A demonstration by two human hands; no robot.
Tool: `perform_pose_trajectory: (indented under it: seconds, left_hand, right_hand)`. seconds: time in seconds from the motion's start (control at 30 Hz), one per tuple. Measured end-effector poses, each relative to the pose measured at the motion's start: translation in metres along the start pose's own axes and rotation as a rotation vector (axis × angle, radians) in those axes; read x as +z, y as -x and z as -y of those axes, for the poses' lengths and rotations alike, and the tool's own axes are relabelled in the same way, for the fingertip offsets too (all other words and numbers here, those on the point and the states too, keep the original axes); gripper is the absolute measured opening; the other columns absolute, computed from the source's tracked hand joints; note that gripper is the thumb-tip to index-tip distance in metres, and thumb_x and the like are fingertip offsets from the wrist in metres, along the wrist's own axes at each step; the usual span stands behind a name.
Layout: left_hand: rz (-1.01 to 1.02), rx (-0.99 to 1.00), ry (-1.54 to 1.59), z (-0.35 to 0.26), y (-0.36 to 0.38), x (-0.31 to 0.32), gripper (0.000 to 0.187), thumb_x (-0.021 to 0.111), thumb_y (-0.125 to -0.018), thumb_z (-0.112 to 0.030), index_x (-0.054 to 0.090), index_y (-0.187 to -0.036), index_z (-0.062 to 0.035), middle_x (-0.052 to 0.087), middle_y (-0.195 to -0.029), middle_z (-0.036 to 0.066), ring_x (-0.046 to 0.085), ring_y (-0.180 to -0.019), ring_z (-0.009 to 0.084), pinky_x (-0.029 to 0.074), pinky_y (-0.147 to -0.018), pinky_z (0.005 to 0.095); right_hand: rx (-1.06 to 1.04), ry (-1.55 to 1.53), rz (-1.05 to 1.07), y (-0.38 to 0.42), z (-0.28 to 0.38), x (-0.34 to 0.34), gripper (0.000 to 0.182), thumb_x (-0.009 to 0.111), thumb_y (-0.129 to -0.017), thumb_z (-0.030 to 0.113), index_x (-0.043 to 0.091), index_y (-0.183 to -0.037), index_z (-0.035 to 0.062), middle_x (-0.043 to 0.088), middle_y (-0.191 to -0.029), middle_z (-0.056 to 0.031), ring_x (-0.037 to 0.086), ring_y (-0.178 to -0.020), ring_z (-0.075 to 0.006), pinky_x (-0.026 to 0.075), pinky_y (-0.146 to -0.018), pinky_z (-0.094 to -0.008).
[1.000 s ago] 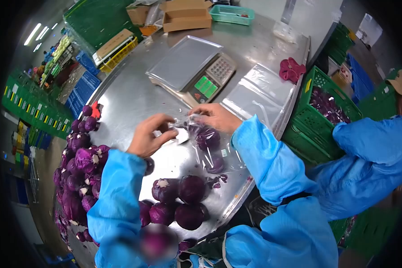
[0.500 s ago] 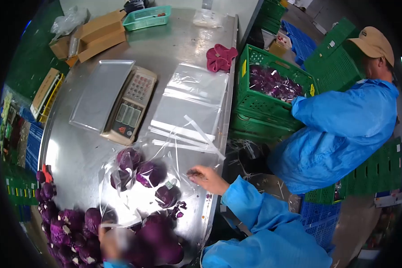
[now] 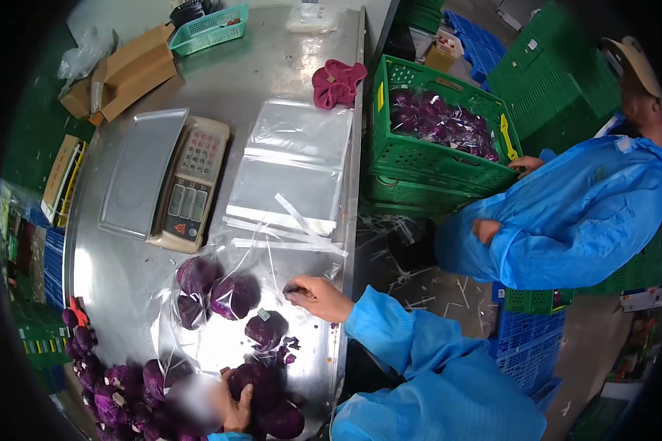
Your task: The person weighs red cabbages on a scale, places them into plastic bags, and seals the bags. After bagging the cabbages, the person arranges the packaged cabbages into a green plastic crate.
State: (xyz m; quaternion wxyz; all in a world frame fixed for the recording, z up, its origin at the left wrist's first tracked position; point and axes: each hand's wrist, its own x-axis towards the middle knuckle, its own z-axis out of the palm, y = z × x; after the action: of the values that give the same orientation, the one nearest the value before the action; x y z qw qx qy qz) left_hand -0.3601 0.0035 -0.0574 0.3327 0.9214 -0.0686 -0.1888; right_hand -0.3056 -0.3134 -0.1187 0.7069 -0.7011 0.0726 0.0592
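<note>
My left hand [image 3: 235,406] is closed around the side of a purple cabbage [image 3: 259,384] at the table's near edge. A whitish blurred patch hides part of the view beside it. My right hand [image 3: 318,297] has its fingers pinched at the edge of a clear plastic bag [image 3: 171,312]; its fingertips look dark. Within or under the film lie a few purple cabbages [image 3: 234,295]. Another cabbage [image 3: 265,331] with a small pale label sits between my hands, with torn purple leaf bits [image 3: 288,351] beside it.
A pile of purple cabbages [image 3: 114,397] lies at the left. Farther up are a scale [image 3: 187,184], flat plastic bags [image 3: 290,173], a maroon cloth [image 3: 338,83], a cardboard box [image 3: 136,70] and a teal basket [image 3: 210,29]. A co-worker [image 3: 566,213] stands beside a green crate [image 3: 445,151] of bagged cabbages.
My left hand has moved right onto a cabbage. My right hand keeps its pinch. The view has shifted, and the co-worker has turned, a hand now at the crate's rim.
</note>
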Motion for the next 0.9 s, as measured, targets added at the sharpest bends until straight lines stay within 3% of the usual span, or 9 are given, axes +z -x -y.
perform_pose_trajectory:
  seconds: [0.23, 0.3, 0.43, 0.47, 0.57, 0.63, 0.77, 0.9]
  left_hand:
    - [-0.070, 0.187, -0.035, -0.017, 0.022, 0.003, 0.051, 0.071, -0.071, -0.023, 0.052, -0.113, -0.0002, 0.049, -0.115, 0.018, 0.048, -0.107, 0.0346, 0.037, -0.094, 0.0403]
    - [-0.057, 0.137, -0.081, -0.022, 0.030, 0.000, 0.051, 0.071, -0.070, -0.022, 0.053, -0.112, 0.0000, 0.050, -0.114, 0.017, 0.047, -0.108, 0.0342, 0.037, -0.094, 0.0404]
    - [-0.082, 0.241, 0.044, -0.047, 0.043, -0.011, 0.043, 0.070, -0.070, -0.016, 0.056, -0.107, 0.0010, 0.056, -0.103, 0.016, 0.053, -0.100, 0.0308, 0.040, -0.090, 0.0371]
    - [-0.092, 0.264, 0.051, -0.060, 0.049, -0.012, 0.037, 0.067, -0.072, -0.012, 0.056, -0.106, 0.0017, 0.058, -0.100, 0.014, 0.056, -0.095, 0.0259, 0.042, -0.087, 0.0331]
    - [0.022, 0.323, 0.419, -0.094, 0.064, 0.002, 0.031, 0.063, -0.076, -0.006, 0.056, -0.106, 0.0014, 0.058, -0.102, 0.010, 0.056, -0.093, 0.0189, 0.042, -0.085, 0.0291]
    - [0.167, 0.362, 0.652, -0.123, 0.076, 0.022, 0.028, 0.061, -0.078, -0.004, 0.057, -0.105, 0.0009, 0.059, -0.101, 0.009, 0.056, -0.092, 0.0177, 0.042, -0.084, 0.0289]
    - [0.255, 0.753, 0.540, -0.186, 0.098, 0.065, 0.026, 0.065, -0.075, -0.005, 0.062, -0.099, 0.0009, 0.063, -0.101, 0.013, 0.060, -0.097, 0.0246, 0.044, -0.085, 0.0325]
    - [0.410, 0.874, 0.447, -0.223, 0.122, 0.095, 0.025, 0.068, -0.077, -0.009, 0.062, -0.100, 0.0005, 0.063, -0.099, 0.013, 0.061, -0.094, 0.0263, 0.046, -0.083, 0.0317]
  right_hand:
    - [-0.020, 0.003, -0.015, 0.046, 0.025, -0.011, 0.020, 0.059, -0.087, 0.013, 0.057, -0.097, -0.0035, 0.061, -0.076, -0.0120, 0.051, -0.067, -0.0115, 0.044, -0.062, -0.0287]
    - [-0.056, 0.062, -0.039, 0.072, 0.033, -0.026, 0.018, 0.057, -0.089, 0.007, 0.056, -0.103, -0.0043, 0.062, -0.088, -0.0085, 0.056, -0.081, -0.0081, 0.047, -0.072, -0.0240]
    - [-0.097, 0.031, -0.163, 0.140, 0.031, -0.050, 0.017, 0.053, -0.091, 0.006, 0.056, -0.103, -0.0048, 0.062, -0.090, -0.0075, 0.058, -0.083, -0.0093, 0.049, -0.075, -0.0241]
    - [-0.068, -0.027, -0.186, 0.163, 0.032, -0.054, 0.016, 0.051, -0.091, 0.005, 0.056, -0.103, -0.0044, 0.062, -0.089, -0.0069, 0.059, -0.082, -0.0096, 0.049, -0.074, -0.0242]
    - [-0.087, -0.038, -0.325, 0.236, 0.018, -0.057, 0.012, 0.055, -0.089, 0.009, 0.057, -0.092, -0.0027, 0.058, -0.075, -0.0051, 0.054, -0.069, -0.0090, 0.046, -0.064, -0.0248]
    - [-0.008, -0.009, -0.345, 0.289, -0.007, -0.058, 0.010, 0.055, -0.089, 0.007, 0.057, -0.092, -0.0022, 0.059, -0.075, -0.0049, 0.055, -0.068, -0.0092, 0.046, -0.064, -0.0245]
    - [0.221, 0.084, -0.319, 0.390, -0.057, -0.052, 0.011, 0.054, -0.089, 0.009, 0.058, -0.091, -0.0013, 0.060, -0.076, -0.0052, 0.057, -0.069, -0.0103, 0.047, -0.065, -0.0257]
    - [0.264, 0.043, -0.236, 0.448, -0.093, -0.052, 0.020, 0.059, -0.087, 0.017, 0.060, -0.096, -0.0007, 0.063, -0.081, -0.0069, 0.060, -0.074, -0.0117, 0.048, -0.067, -0.0278]
